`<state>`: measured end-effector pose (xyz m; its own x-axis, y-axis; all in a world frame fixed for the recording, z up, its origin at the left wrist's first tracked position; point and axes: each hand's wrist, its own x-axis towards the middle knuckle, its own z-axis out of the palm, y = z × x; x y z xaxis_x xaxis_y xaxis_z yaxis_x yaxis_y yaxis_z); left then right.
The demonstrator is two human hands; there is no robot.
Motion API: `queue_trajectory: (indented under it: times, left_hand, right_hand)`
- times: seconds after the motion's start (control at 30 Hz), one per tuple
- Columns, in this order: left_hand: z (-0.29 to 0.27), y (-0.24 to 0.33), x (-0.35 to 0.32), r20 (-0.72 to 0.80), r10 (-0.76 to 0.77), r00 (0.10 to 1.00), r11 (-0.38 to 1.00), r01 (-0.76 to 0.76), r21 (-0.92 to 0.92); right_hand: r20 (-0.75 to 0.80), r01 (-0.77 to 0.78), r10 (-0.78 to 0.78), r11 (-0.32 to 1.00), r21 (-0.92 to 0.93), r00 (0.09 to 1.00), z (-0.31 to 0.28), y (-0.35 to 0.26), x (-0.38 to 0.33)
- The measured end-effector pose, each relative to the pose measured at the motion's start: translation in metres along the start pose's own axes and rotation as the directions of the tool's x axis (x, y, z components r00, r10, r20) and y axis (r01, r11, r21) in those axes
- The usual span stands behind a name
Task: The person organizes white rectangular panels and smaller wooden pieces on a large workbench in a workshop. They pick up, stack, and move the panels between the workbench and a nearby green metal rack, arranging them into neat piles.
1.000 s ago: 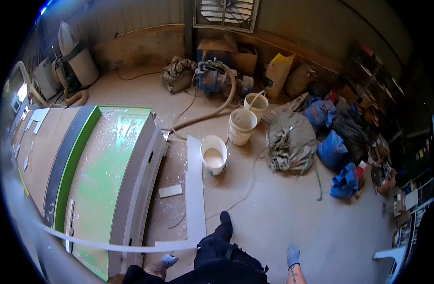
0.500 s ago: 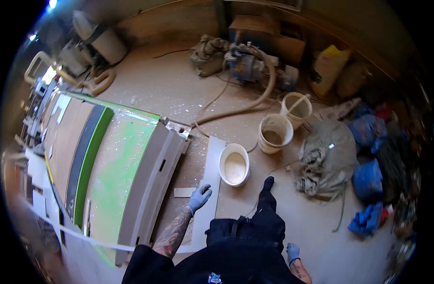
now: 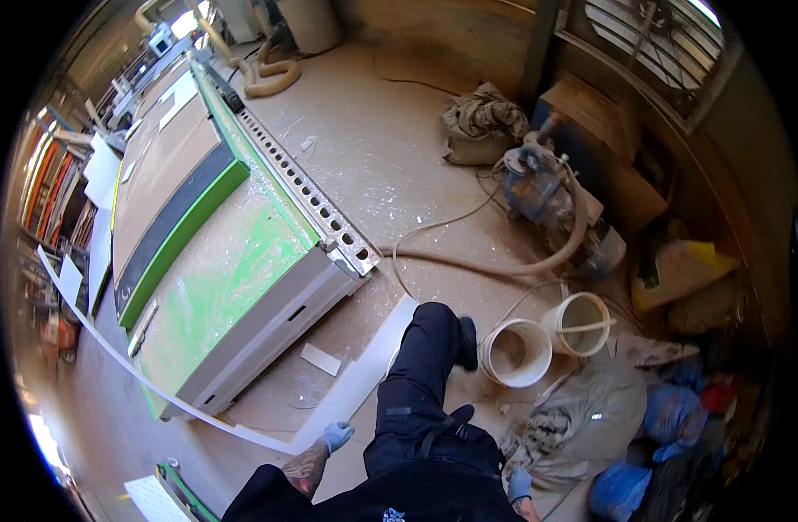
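My left hand (image 3: pixel 337 435), in a grey-blue glove, hangs at my left side with its fingers loosely apart and nothing in it. It appears above the floor, nearest a long white strip of board (image 3: pixel 364 383). A gloved right hand (image 3: pixel 519 483), mine, hangs low beside my right hip, its fingers loosely extended and no object visible in them. A small white rectangular offcut (image 3: pixel 320 359) lies on the floor between the strip and a large machine bed (image 3: pixel 242 261) with green edges and a dusty top. My leg covers part of the floor ahead.
Two white buckets stand ahead right, one open bucket (image 3: pixel 516 352) and one with a stick (image 3: pixel 581 324). Beyond them are a blue motor pump (image 3: pixel 542 187) and a hose (image 3: pixel 503 268). Dusty sacking (image 3: pixel 581 418) and blue bags (image 3: pixel 621 491) lie on the right.
My view has swung right and forward, and my leg has stepped ahead. My left hand has drawn back closer to my body. The nearest white bucket is now hidden behind my leg.
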<state>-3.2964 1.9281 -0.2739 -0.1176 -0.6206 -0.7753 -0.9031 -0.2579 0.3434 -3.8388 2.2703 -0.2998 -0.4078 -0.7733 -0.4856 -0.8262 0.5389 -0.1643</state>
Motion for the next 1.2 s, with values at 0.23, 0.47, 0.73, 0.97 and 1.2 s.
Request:
queue_trajectory:
  times: [0.23,0.47,0.73,0.97,1.2]
  left_hand:
    - [-0.088,0.129,0.192,-0.038,0.032,0.999,0.992,-0.036,-0.121]
    - [-0.382,0.263,0.406,-0.235,0.118,0.965,0.968,-0.165,-0.191]
    - [-0.694,0.401,0.509,-0.529,0.089,0.844,0.791,-0.383,-0.478]
    - [-0.896,0.406,0.672,-0.572,-0.001,0.821,0.845,-0.305,-0.439]
    - [-1.084,0.367,0.793,-0.617,-0.329,0.715,0.788,-0.153,-0.596]
  right_hand:
    - [0.165,-0.146,0.095,0.933,0.328,0.982,-0.137,-0.074,0.242]
    - [0.078,-0.112,0.084,0.864,0.491,0.993,-0.346,-0.275,0.644]
    - [-0.124,0.191,-0.146,0.688,0.700,0.981,-0.596,-0.586,1.016]
    - [-0.010,0.242,-0.325,0.681,0.691,0.946,-0.646,-0.870,1.259]
    - [0.290,0.129,-0.350,0.808,0.575,0.891,-0.674,-1.057,1.447]
